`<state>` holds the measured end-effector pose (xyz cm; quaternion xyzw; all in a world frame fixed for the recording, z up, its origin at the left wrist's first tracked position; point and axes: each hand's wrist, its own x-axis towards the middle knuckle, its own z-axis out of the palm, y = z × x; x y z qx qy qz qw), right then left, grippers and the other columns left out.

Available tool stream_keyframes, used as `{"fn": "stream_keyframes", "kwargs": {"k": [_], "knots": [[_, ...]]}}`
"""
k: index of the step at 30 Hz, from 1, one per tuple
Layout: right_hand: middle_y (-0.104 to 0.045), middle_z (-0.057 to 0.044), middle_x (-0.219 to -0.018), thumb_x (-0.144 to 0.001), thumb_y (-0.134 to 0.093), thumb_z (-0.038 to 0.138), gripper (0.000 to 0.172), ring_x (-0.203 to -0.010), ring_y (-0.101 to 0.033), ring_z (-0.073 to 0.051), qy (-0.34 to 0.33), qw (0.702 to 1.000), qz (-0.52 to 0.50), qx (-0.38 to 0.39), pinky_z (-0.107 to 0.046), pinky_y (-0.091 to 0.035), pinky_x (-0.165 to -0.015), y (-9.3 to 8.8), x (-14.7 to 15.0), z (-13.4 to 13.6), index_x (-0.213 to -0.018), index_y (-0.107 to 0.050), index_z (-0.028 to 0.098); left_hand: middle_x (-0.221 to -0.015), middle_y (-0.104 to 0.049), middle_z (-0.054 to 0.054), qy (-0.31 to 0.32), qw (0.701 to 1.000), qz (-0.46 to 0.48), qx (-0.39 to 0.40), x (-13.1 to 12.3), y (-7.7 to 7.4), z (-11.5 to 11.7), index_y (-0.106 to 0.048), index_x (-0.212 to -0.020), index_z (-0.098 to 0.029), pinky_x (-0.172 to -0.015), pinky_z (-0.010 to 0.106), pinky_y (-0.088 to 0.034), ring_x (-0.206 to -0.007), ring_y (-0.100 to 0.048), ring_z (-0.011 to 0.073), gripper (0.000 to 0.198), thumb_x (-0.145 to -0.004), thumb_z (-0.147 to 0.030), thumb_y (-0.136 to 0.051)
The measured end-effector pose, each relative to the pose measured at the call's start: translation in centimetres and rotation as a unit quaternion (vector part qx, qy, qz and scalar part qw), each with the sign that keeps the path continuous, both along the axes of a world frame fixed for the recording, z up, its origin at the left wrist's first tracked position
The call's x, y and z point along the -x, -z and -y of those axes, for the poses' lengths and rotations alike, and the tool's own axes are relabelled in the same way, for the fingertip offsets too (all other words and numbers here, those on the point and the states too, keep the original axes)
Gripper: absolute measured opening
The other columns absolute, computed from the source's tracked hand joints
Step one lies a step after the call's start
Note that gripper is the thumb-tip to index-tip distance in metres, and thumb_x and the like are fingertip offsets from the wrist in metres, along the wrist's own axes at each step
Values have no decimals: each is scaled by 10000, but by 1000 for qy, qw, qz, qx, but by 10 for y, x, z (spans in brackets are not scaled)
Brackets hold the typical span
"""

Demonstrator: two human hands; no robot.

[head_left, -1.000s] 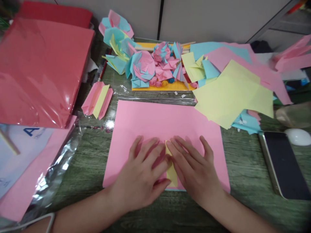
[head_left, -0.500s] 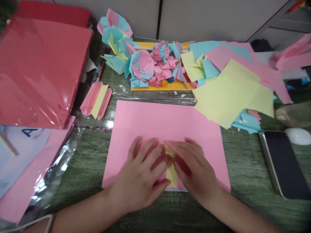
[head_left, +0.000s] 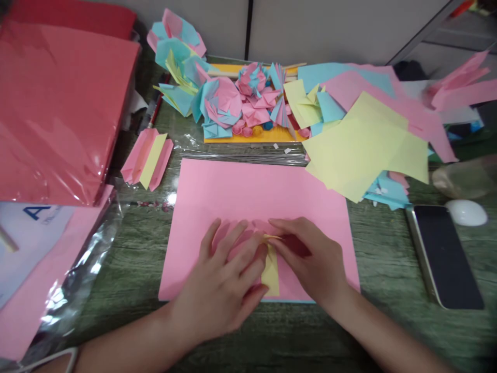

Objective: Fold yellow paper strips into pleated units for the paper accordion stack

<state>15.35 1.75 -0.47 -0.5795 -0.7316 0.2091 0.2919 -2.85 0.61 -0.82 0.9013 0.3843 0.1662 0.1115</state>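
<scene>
A narrow yellow paper strip [head_left: 272,280] lies upright on a pink sheet [head_left: 225,191], its upper end lifted and seen nearly edge-on. My right hand [head_left: 316,254] pinches that end between thumb and index finger. From the other side, my left hand [head_left: 225,274] holds the strip by its left edge with the index and middle fingertips; its outer fingers are spread over the pink sheet. The fingers partly hide the strip's upper part, so the exact fold there is unclear.
A folded pink and yellow paper piece [head_left: 147,159] lies at left, near red paper in clear wrap [head_left: 66,114]. Behind are thin wires [head_left: 244,157], paper flowers [head_left: 221,101] and loose yellow sheets [head_left: 365,147]. A phone [head_left: 446,254] and white mouse [head_left: 466,213] are at right.
My right hand has drawn its fingers together into a pinch and raised the strip's upper end. My left hand keeps nearly the same place. The whole view has shifted slightly.
</scene>
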Motion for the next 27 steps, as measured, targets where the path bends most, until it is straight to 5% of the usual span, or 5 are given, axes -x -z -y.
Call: {"fn": "stream_keyframes", "kwargs": {"k": [10,18,27], "knots": [[-676,64,-701,-787,-603,223,19,-636,-584,-96,13,997,47,-65,-282,-415,-697,0,-1,-4,-799,-605,236,-1255,-501,69,0,1000,4,22,0,-2,0,-550,-1140,-181,-1048,567,-171,-1227,-337,313,408,-806,-414,-520],[-698,51,-870,-799,-574,132,132,-750,-604,-104,-41,987,93,-124,-326,-351,-787,7,-6,0,-886,-596,229,-1277,-498,55,4,1000,-4,19,-1,-1,0,-541,-1156,-182,-1052,563,-162,-1227,-334,316,418,-813,-418,-504],[-679,19,-908,-775,-601,172,139,-862,-544,-165,-29,995,60,-72,-352,-382,-771,3,-4,-3,-896,-629,234,-1350,-437,34,24,999,-32,32,3,0,-1,-503,-1204,-178,-1049,577,-124,-1252,-302,319,452,-838,-440,-464]]}}
